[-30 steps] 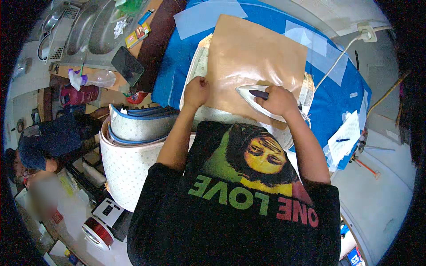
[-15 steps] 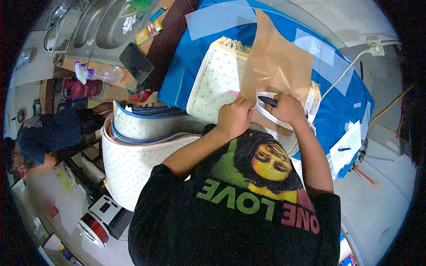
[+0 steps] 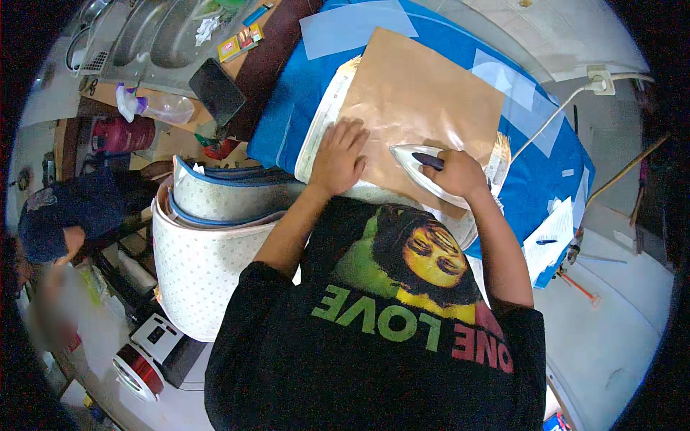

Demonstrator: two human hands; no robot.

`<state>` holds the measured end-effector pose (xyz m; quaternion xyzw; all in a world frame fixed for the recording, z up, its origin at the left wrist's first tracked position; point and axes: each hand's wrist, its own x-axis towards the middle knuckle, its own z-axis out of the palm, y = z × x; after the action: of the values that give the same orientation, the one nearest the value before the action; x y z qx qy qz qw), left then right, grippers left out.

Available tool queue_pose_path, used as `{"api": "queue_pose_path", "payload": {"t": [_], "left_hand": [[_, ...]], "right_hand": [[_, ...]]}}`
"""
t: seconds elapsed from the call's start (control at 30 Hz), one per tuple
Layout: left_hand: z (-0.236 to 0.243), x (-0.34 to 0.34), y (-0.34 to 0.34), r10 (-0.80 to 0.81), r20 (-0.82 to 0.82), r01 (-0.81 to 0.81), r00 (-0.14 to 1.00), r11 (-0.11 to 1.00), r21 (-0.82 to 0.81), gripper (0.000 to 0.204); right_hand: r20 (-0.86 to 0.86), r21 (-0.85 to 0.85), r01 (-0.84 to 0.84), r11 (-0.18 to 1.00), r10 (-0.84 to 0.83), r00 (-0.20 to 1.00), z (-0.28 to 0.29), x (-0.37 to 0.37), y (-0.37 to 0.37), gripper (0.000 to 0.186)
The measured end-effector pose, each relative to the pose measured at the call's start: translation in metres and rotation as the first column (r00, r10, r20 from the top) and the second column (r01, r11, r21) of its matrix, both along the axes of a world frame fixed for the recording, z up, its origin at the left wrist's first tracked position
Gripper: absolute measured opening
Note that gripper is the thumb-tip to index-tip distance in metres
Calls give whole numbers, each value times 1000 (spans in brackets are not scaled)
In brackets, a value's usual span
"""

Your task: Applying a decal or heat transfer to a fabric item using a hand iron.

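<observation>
My right hand (image 3: 460,172) grips the dark handle of a white iron (image 3: 411,159), whose soleplate rests on a glossy brown sheet (image 3: 424,86). Fingers spread, my left hand (image 3: 341,161) lies flat on the left part of that sheet. Beneath the sheet is a pale fringed mat (image 3: 316,147), showing along both sides, on a blue padded surface (image 3: 280,122) with translucent sheets on it. The iron's white cord (image 3: 548,118) runs up to a plug (image 3: 598,79).
Curled mats (image 3: 208,266) stand left of me. A sink (image 3: 129,43), dark phone (image 3: 215,97) and spray bottle (image 3: 162,108) are upper left. A person (image 3: 72,208) is at far left, near an appliance (image 3: 151,352). Papers and a pen (image 3: 546,241) lie right.
The brown sheet's left side was lifted by my left hand half a second ago, baring the mat; it now lies down again, with my left hand flattened on it.
</observation>
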<state>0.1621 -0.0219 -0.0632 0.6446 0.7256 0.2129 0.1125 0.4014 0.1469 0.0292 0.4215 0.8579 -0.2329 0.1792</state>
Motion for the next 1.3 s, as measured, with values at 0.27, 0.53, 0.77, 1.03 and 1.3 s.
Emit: {"api": "queue_pose_path", "payload": {"t": [0.27, 0.53, 0.77, 1.03, 1.3], "left_hand": [[-27, -1, -13, 20, 119, -25, 993, 999, 37, 59], [-23, -26, -20, 62, 61, -63, 996, 998, 6, 59], [-33, -27, -23, 179, 31, -179, 983, 984, -16, 60], [-39, -32, -21, 187, 59, -188, 981, 982, 5, 61], [-39, -33, -21, 210, 71, -210, 975, 978, -5, 62]], "right_hand": [[58, -60, -6, 998, 10, 998, 16, -12, -2, 64], [39, -124, -113, 986, 118, 992, 17, -89, -13, 59], [130, -192, -149, 970, 176, 976, 10, -106, -10, 60], [101, -181, -150, 972, 170, 980, 3, -105, -8, 59], [114, -148, -178, 973, 196, 974, 0, -107, -10, 59]]}}
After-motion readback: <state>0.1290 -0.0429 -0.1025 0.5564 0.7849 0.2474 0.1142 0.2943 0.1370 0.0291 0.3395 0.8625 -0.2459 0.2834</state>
